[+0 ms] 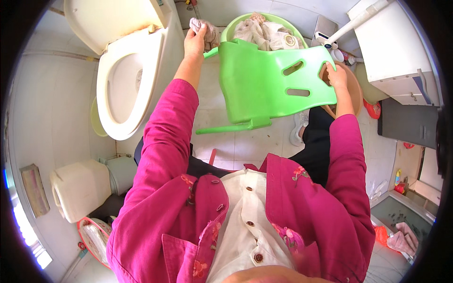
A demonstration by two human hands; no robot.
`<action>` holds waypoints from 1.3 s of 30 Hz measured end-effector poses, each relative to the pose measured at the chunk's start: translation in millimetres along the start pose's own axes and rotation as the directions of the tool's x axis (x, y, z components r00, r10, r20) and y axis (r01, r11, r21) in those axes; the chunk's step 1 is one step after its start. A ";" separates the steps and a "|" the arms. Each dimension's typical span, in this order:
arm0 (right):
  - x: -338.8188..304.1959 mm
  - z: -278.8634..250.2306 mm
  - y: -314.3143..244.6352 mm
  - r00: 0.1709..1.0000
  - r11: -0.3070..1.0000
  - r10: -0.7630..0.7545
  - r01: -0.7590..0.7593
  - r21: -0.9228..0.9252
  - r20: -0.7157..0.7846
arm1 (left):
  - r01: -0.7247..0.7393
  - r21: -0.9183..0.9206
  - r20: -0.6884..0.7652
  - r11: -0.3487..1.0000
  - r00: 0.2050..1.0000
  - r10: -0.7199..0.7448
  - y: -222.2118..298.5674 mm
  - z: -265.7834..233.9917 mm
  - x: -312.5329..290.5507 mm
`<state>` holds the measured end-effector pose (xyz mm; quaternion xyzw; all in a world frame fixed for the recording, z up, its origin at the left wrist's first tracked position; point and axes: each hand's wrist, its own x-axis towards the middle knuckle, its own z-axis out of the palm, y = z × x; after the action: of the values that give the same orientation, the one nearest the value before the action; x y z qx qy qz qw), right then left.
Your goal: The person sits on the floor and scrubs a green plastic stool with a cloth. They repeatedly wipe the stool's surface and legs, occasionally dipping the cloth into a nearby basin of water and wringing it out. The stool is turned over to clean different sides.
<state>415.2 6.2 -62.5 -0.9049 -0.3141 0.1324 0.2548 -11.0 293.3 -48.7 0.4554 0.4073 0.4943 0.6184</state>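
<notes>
My right hand [337, 77] grips a bright green plastic chair [250, 78] at a cut-out in its backrest. The chair is tipped on its side, with legs pointing to the left. Farther left, my left hand [193, 45] is closed around a crumpled pale pinkish-grey cloth [208, 32], held beside one chair leg. Behind the chair, a light green basin [228, 29] holds several pale clothes [266, 34]. The chair hides the near part of that basin.
A white toilet [106, 92] with its lid raised stands at the left. An orange-brown basin [356, 89] sits behind my right hand, below a white pipe [356, 24] and a white cabinet [396, 47]. A cream plastic jug [80, 188] lies at the lower left.
</notes>
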 end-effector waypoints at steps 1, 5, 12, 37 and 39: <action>-4.3 -1.1 -0.2 1.000 1.000 -0.005 0.005 0.008 -0.001 | -0.024 -0.016 0.039 1.000 0.999 0.024 4.5 7.6 1.8; -7.6 -5.5 -1.1 1.000 1.000 0.026 -0.026 0.002 -0.016 | 0.002 0.270 0.180 0.963 0.982 -0.053 10.7 25.2 8.3; -12.0 -8.3 -0.8 0.997 0.998 0.070 -0.070 0.008 -0.028 | 0.117 -0.226 0.203 0.967 0.977 -0.071 -17.1 2.8 28.8; -17.5 -11.4 -22.7 0.996 0.978 -0.001 -0.017 -0.208 -0.089 | 0.355 0.674 -0.162 0.648 0.927 -0.339 -46.9 39.7 18.9; -19.7 -13.1 -19.7 0.997 0.980 0.024 -0.037 -0.196 -0.071 | 0.517 0.492 -0.151 0.701 0.843 -0.516 -42.3 41.1 15.8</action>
<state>395.4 2.0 -39.2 -0.9344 -0.3029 0.0735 0.1726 41.1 298.1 -80.0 0.4704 0.6356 0.1744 0.5868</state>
